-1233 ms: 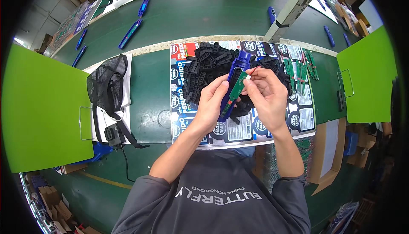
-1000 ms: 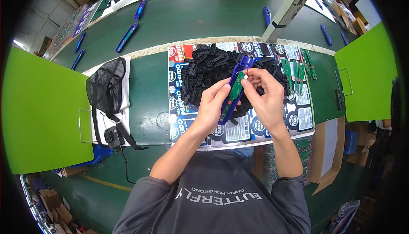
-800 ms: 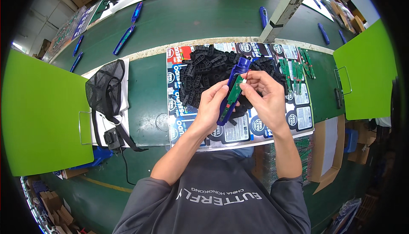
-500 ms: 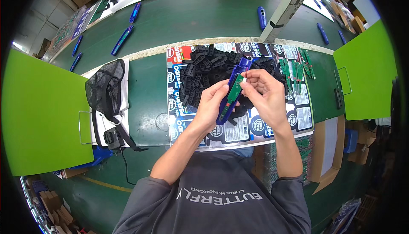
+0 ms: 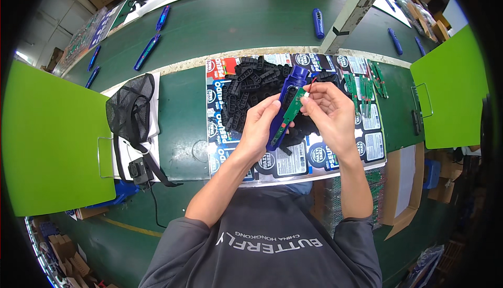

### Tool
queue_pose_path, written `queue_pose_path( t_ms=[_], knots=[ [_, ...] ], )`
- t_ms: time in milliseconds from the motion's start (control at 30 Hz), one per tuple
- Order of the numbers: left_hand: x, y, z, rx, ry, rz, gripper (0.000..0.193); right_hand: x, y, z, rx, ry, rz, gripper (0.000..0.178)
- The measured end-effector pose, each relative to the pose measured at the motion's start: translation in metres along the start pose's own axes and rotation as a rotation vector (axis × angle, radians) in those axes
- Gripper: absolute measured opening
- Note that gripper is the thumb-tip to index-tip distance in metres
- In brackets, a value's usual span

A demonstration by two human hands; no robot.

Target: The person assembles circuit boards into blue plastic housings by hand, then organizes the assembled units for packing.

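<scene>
"As I look down through the head view, my left hand (image 5: 260, 125) is wrapped snugly round the blue shell (image 5: 297, 75), thumb along its left edge."

"And the board?"

"The board (image 5: 295, 108) is lying lengthwise over the shell, slanting up and right almost along it, lower end inside, top end out past the right edge. That top end points at my right hand (image 5: 333, 116), the nearer one there; my left sits nearer the middle."

"What's the right got?"

"Thumb and finger pinched nearly tip to tip on the white plug (image 5: 306, 94) at the board's top corner. Whether they catch the red wire (image 5: 313, 81) too, I can't tell. Black parts (image 5: 250, 80) are heaped just beyond."

"Anything new since half a second ago?"

"Yes! The board sat further inside the shell then; now its top stands off rightward, my right hand has shifted right with it, and the wire shows above my fingers. Out on the belt (image 5: 236, 20), the case (image 5: 318, 23) by the post (image 5: 356, 13) has slid left."
</scene>
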State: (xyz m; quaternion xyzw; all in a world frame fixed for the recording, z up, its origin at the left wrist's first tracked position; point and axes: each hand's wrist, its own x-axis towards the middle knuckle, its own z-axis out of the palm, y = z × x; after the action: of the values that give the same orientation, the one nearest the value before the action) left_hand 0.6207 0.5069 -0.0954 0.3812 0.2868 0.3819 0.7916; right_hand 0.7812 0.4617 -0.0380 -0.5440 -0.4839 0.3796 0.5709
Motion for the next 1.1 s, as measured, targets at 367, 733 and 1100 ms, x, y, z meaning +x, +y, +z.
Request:
queue_pose_path(
  t_ms=[367, 733, 1100],
  knots=[
    [-0.001, 0.002, 0.003, 0.037, -0.012, -0.006, 0.039, -0.002, -0.001, 0.001, 0.007, -0.008, -0.031, 0.018],
    [-0.001, 0.001, 0.004, 0.032, -0.022, -0.01, 0.039, 0.001, -0.001, -0.004, -0.049, -0.031, -0.033, 0.018],
    [0.001, 0.0, 0.006, 0.018, -0.033, -0.001, 0.038, -0.001, -0.006, -0.008, -0.106, -0.037, -0.046, 0.017]
  ],
)
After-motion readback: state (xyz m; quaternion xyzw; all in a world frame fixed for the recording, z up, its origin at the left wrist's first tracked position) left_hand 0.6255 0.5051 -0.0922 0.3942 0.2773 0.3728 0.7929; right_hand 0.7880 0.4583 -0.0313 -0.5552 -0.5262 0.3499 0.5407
